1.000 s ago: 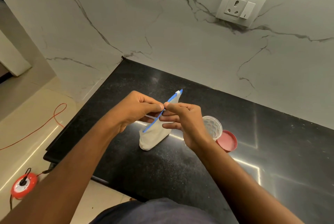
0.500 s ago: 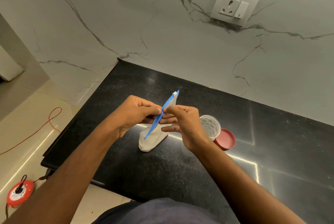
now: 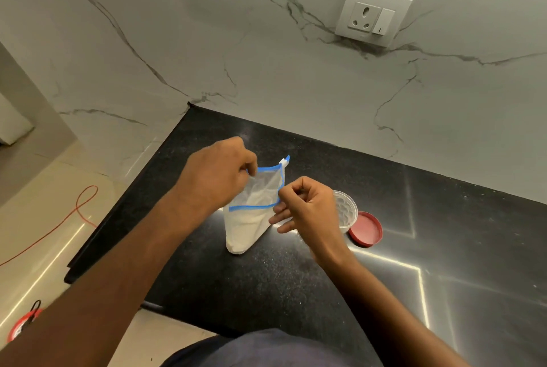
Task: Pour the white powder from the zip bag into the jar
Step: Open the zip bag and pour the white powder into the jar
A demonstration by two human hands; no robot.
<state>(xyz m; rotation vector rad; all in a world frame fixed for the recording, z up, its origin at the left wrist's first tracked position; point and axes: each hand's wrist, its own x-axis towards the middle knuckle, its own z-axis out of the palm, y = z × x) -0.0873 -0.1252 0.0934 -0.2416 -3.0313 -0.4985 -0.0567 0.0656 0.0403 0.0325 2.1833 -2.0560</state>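
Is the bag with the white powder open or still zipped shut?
Open. The left hand and right hand pull the zip bag mouth apart, its blue strips spread wide.

A home kitchen: black granite countertop [image 3: 296, 286] against a white marble-veined backsplash [image 3: 266, 55], wall socket with switch [image 3: 373, 15] above, cream tiled floor [image 3: 38, 233] beside.

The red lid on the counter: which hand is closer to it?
Right. The right hand pinches the zip bag just left of the jar, which stands beside the red lid. The left hand is beyond the bag.
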